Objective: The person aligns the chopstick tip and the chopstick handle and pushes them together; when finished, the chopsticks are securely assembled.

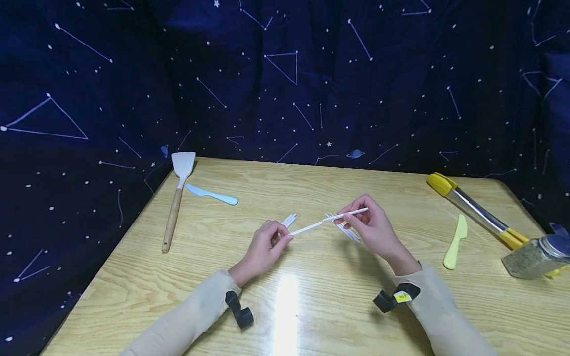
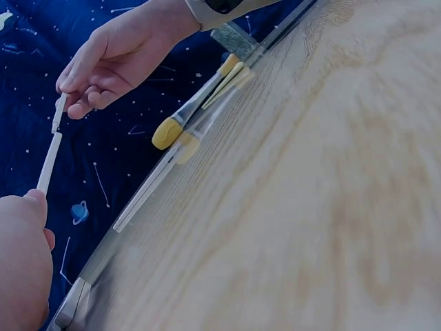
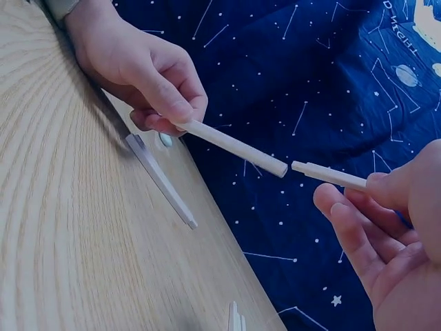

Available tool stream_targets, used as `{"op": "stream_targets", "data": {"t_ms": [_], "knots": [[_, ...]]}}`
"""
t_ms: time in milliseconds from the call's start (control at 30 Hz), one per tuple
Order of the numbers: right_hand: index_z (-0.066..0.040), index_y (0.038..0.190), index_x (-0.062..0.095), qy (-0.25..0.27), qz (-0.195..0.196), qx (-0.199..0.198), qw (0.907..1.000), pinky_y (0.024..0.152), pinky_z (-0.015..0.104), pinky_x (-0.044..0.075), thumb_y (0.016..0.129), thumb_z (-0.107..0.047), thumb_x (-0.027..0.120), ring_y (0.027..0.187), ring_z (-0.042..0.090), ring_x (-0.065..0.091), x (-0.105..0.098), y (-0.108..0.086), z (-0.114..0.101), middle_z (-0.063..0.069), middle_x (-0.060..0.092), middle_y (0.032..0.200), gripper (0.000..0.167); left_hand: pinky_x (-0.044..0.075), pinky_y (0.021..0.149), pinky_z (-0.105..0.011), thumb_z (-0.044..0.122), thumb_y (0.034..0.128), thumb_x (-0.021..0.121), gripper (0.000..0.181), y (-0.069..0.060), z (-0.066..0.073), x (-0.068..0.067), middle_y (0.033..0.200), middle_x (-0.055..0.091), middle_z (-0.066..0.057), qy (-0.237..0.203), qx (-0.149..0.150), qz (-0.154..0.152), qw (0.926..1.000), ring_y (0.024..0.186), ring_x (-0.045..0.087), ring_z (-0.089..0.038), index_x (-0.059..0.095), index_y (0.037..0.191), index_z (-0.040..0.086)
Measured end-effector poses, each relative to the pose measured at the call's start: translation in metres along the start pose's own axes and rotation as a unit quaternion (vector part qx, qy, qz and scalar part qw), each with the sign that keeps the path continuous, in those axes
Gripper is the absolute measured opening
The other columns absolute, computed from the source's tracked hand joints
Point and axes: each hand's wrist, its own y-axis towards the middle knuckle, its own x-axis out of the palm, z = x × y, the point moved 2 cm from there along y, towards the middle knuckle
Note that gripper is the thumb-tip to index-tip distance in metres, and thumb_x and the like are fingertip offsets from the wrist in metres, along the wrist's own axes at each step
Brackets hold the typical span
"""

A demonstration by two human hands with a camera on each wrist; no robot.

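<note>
My left hand pinches one end of a slim white tube between thumb and fingers. From the other side, my right hand pinches a second white stick, which has a narrower stepped tip. Both are held above the table, end facing end. A small gap between the tips shows in the right wrist view. Just behind the left hand lie several white sticks. Another small group of white sticks lies on the table under the right hand, partly hidden by it.
On the left lie a white spatula with a wooden handle and a blue plastic knife. At right are a yellow-green knife, yellow-tipped tongs and a jar of dried herbs. A dark starry cloth hangs behind the wooden table.
</note>
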Motion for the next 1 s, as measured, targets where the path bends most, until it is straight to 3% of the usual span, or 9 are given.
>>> {"op": "stream_targets", "data": {"t_ms": [333,567,800,1000], "knots": [[0.01,0.094,0.042,0.008,-0.015,0.029,0.9994,0.065,0.025,0.056,0.095,0.005,0.053,0.077,0.009,0.07,-0.0013,-0.0017,0.0047,0.004,0.069,0.09,0.012,0.035,0.057,-0.019,0.013,0.0892,0.068,0.009,-0.0006,-0.0011,0.0012,0.07,0.047,0.002,0.0,0.003,0.003,1.0,0.066,0.043,-0.013,0.061,0.086,0.009],[0.007,0.096,0.041,0.012,-0.064,0.062,0.996,0.068,0.023,0.054,0.097,-0.004,0.054,0.077,0.011,0.068,-0.0054,-0.003,0.0033,0.001,0.068,0.092,0.017,0.037,0.059,-0.02,0.012,0.0872,0.069,0.009,-0.0009,-0.0004,0.0,0.071,0.05,0.002,0.013,0.021,-0.003,0.9997,0.068,0.044,-0.015,0.061,0.085,0.008],[0.008,0.096,0.039,0.001,-0.093,0.051,0.9943,0.068,0.023,0.054,0.097,-0.003,0.052,0.077,0.011,0.068,-0.0065,-0.0021,0.001,0.002,0.068,0.093,0.017,0.039,0.06,-0.02,0.01,0.0859,0.07,0.01,-0.0006,0.002,-0.0003,0.072,0.052,0.001,0.012,0.043,-0.009,0.9989,0.069,0.046,-0.015,0.06,0.083,0.008],[0.008,0.096,0.04,0.009,-0.082,0.045,0.9956,0.068,0.024,0.055,0.096,0.0,0.053,0.078,0.012,0.068,-0.0066,-0.0021,0.0017,0.0,0.068,0.093,0.016,0.039,0.058,-0.019,0.011,0.0868,0.07,0.009,-0.0004,0.0018,0.0001,0.072,0.053,0.001,0.001,0.024,-0.013,0.9996,0.069,0.045,-0.012,0.061,0.084,0.009]]}}
